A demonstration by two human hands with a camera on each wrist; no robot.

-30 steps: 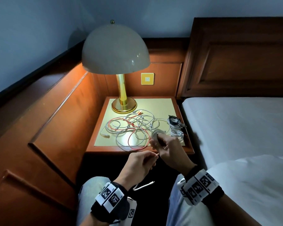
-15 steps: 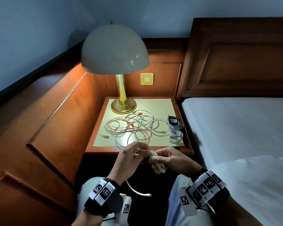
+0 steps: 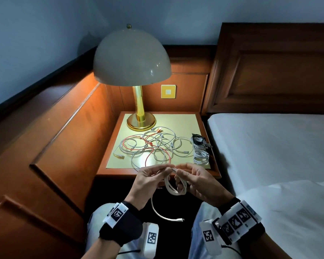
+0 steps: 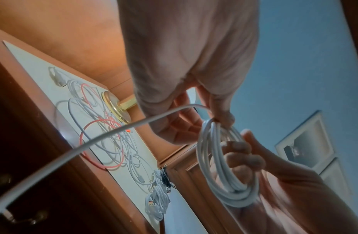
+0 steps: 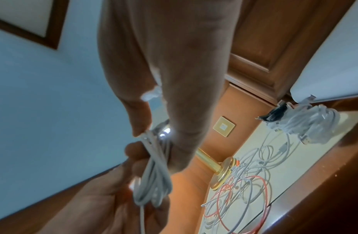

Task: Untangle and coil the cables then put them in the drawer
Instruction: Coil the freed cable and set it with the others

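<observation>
A white cable coil [image 3: 176, 187] hangs between my two hands in front of the nightstand's front edge. My left hand [image 3: 151, 178] pinches the top of the coil [image 4: 220, 166] and its loose tail [image 3: 163, 215] droops toward my lap. My right hand [image 3: 196, 180] grips the coil [image 5: 152, 171], with fingers [image 4: 244, 158] curled through its loops. A tangle of white and red cables [image 3: 153, 146] lies spread on the nightstand top [image 3: 187, 120]. A dark drawer front with a metal handle [image 4: 21, 220] shows below the top.
Coiled white bundles [image 3: 200, 154] and a black one [image 3: 197, 140] lie at the nightstand's right edge. A brass lamp [image 3: 140, 120] stands at the back left. Wood panelling runs along the left, the bed [image 3: 269, 146] lies to the right.
My right hand has drawn back from over the nightstand edge and met my left hand. The coil now hangs between both hands, and the tail has swung lower.
</observation>
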